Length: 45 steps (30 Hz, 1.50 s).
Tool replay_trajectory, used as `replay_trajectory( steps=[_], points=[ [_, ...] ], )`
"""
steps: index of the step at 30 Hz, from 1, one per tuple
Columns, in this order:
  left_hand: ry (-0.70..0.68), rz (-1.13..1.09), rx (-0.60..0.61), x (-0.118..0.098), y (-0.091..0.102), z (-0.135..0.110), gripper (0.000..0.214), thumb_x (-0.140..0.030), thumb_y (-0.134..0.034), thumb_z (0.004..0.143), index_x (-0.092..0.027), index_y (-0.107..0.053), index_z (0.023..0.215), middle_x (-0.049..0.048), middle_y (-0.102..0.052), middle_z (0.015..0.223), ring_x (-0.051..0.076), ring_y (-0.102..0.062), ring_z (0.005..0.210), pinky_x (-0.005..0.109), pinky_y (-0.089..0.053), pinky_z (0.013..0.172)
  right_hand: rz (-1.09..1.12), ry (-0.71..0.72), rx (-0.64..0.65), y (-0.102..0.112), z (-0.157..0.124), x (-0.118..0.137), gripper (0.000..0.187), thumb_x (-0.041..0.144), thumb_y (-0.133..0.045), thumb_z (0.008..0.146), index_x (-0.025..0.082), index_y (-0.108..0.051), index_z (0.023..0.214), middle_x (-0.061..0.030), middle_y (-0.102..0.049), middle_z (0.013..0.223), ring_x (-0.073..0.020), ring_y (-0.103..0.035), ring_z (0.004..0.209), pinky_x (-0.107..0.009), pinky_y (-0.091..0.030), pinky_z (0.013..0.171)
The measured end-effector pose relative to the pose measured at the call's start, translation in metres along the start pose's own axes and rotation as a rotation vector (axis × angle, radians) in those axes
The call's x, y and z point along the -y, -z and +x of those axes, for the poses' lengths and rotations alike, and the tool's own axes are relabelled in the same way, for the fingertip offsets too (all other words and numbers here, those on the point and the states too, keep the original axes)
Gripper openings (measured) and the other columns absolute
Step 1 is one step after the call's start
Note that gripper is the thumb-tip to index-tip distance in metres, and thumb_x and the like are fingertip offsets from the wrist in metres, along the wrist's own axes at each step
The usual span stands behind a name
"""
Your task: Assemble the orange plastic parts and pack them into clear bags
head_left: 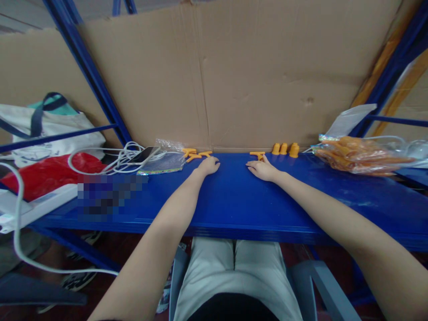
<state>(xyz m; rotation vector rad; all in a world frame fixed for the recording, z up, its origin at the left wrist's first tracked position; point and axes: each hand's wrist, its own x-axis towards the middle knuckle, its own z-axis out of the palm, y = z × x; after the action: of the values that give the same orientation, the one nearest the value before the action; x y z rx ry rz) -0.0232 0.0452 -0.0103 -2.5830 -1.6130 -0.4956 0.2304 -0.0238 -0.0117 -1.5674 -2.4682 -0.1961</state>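
Note:
My left hand (pixel 210 166) lies on the blue tabletop (pixel 234 200), fingers stretched out and holding nothing. Just beyond it are several orange T-shaped plastic pieces (pixel 190 154), next to a clear zip bag (pixel 163 163). My right hand (pixel 262 169) also rests on the table with its fingers extended. Close behind its fingers and thumb is another orange T-shaped piece (pixel 257 154); whether they touch cannot be made out. To the right of that hand, three orange cup-like caps (pixel 284 149) stand in a row against the cardboard.
A plastic bag of orange parts (pixel 357 154) lies at the right. On the left are a coiled white cable (pixel 123 162), a phone (pixel 144 154), a red bag (pixel 56 171), a white power strip (pixel 50 203) and a tote bag (pixel 56 129). A cardboard wall (pixel 250 80) closes the back.

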Motion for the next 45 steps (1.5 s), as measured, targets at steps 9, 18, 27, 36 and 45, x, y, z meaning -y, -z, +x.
replay_trajectory(
  steps=[9,18,27,36,45],
  points=[
    [-0.248,-0.112,0.002,-0.048,0.0,-0.003,0.039,-0.013,-0.043,0.088,-0.015,-0.066,0.12,0.0088,-0.066,0.127,0.022,-0.059,0.121,0.036,-0.039,0.11,-0.002,0.0,-0.009,-0.001,0.0,-0.001,0.044,0.026,-0.031,0.097,0.023,-0.062,0.128,-0.0108,-0.059,0.135,-0.028,-0.05,0.131,-0.062,-0.014,0.113],
    [-0.113,-0.006,-0.072,-0.04,-0.002,-0.006,0.046,-0.019,-0.046,0.089,-0.019,-0.053,0.135,0.012,-0.04,0.153,0.029,-0.038,0.139,0.051,-0.033,0.112,0.011,-0.011,0.02,0.003,-0.001,0.002,0.045,0.024,-0.032,0.096,0.019,-0.062,0.129,-0.0129,-0.057,0.137,-0.029,-0.047,0.133,-0.064,-0.012,0.113],
    [-0.119,-0.047,0.076,-0.007,-0.015,0.009,0.045,-0.031,-0.044,0.092,-0.019,-0.052,0.135,0.0113,-0.039,0.153,0.022,-0.034,0.142,0.04,-0.028,0.116,-0.001,-0.016,0.022,0.002,0.0,0.001,0.045,0.026,-0.031,0.097,0.02,-0.061,0.13,-0.0126,-0.057,0.137,-0.0296,-0.047,0.132,-0.063,-0.012,0.113],
    [-0.113,0.019,0.143,-0.011,-0.01,0.007,0.046,-0.032,-0.04,0.094,-0.019,-0.047,0.138,0.0082,-0.033,0.157,0.022,-0.031,0.144,0.036,-0.026,0.118,-0.051,0.059,0.068,0.01,0.002,0.002,0.042,0.024,-0.035,0.095,0.021,-0.064,0.126,-0.012,-0.061,0.133,-0.0295,-0.051,0.129,-0.063,-0.019,0.111],
    [-0.091,0.005,0.159,-0.016,-0.008,0.004,0.046,-0.031,-0.04,0.095,-0.018,-0.046,0.139,0.0088,-0.031,0.158,0.021,-0.028,0.145,0.037,-0.024,0.119,-0.065,-0.172,-0.297,0.056,0.032,-0.07,0.049,0.019,-0.039,0.088,0.015,-0.055,0.134,-0.0162,-0.046,0.147,-0.033,-0.043,0.134,-0.06,-0.026,0.111]
  ],
)
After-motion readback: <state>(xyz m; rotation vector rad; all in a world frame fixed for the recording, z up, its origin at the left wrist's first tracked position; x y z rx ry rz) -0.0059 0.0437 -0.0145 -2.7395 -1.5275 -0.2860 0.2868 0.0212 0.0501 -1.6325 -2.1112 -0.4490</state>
